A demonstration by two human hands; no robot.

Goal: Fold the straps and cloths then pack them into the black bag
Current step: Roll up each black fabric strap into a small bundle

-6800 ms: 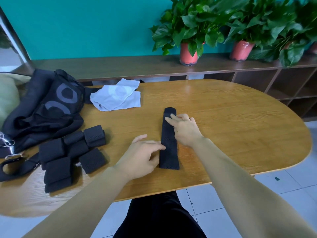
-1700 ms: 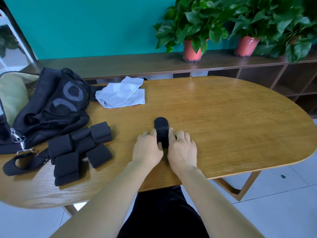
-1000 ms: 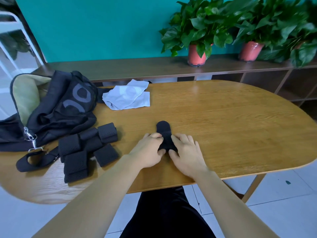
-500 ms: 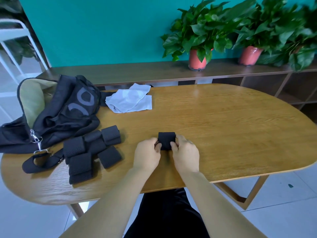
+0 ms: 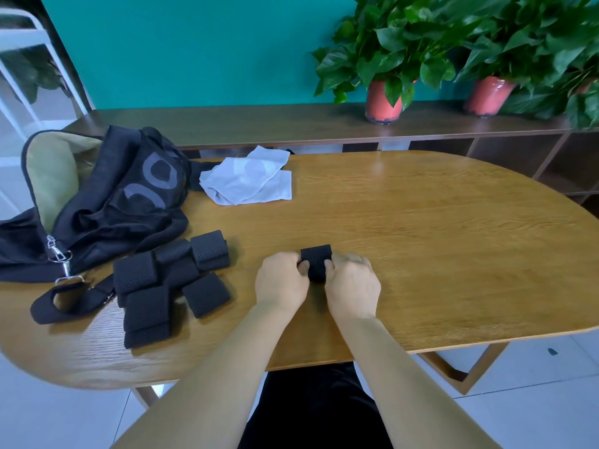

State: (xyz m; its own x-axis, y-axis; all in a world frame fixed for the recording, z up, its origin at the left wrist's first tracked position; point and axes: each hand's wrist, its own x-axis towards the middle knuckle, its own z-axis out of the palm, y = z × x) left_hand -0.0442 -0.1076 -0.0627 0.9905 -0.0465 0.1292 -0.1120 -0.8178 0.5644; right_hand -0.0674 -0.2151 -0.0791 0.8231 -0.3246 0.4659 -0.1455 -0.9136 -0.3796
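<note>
— Background first: what stands behind the work surface?
— Teal wall. Below it runs a long dark wooden shelf carrying leafy potted plants in red pots.
— And the surface itself?
— Oval wooden table, viewed from above. Both bare forearms reach in over its near edge.
— Where does the black bag lie?
— Black bag is slumped at the table's left end. Its mouth gapes to the left and shows a pale green lining.
— The cloths?
— White cloths lie loosely heaped just beside the bag, on its right, at the far edge.
— The straps?
— Pile of folded straps, black and perforated, sits in front of the bag. The bundles touch and partly overlap. To its left, the bag's carrying strap loops flat on the wood.
— State of the hands?
— Left hand and right hand are side by side near the front centre, fingers curled. Each pinches one side of a single folded strap, which rests on the tabletop between them, well apart from the bag.
— Smallest item?
— Metal clip, at the bag's near edge.
</note>
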